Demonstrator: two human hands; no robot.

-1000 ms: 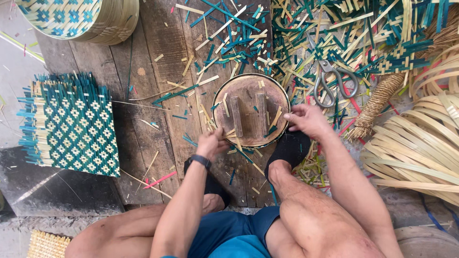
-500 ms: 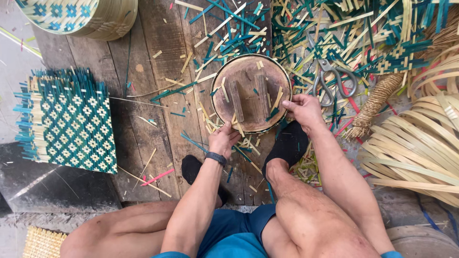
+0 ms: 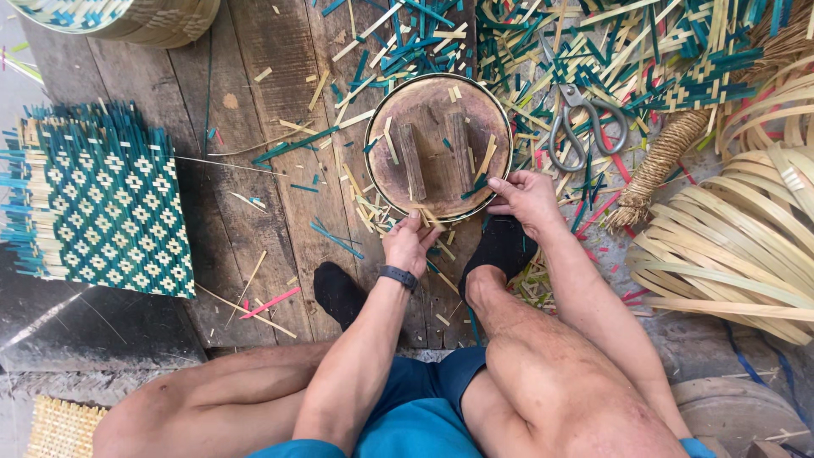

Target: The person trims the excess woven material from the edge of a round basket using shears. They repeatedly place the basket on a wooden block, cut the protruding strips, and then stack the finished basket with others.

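Observation:
A round brown wooden mould (image 3: 437, 144) with two upright slats inside lies on the plank floor in front of my feet. My left hand (image 3: 409, 244) grips its near rim, fingers curled over the edge; a dark band sits on that wrist. My right hand (image 3: 527, 200) holds the rim at the right side. Short bamboo offcuts lie inside the mould and around it. My black-socked feet (image 3: 500, 248) rest just below it.
A woven teal-and-cream mat (image 3: 106, 203) lies at left. Metal scissors (image 3: 585, 123) rest right of the mould amid several teal and pale bamboo strips. Coiled bamboo hoops (image 3: 729, 246) sit at right, a twisted rope (image 3: 657, 165) beside them. A woven basket (image 3: 127, 17) is at top left.
Both hands have stayed on the mould's rim; the left hand shifted slightly right along the near edge. The view has tilted a little, bringing the mould higher.

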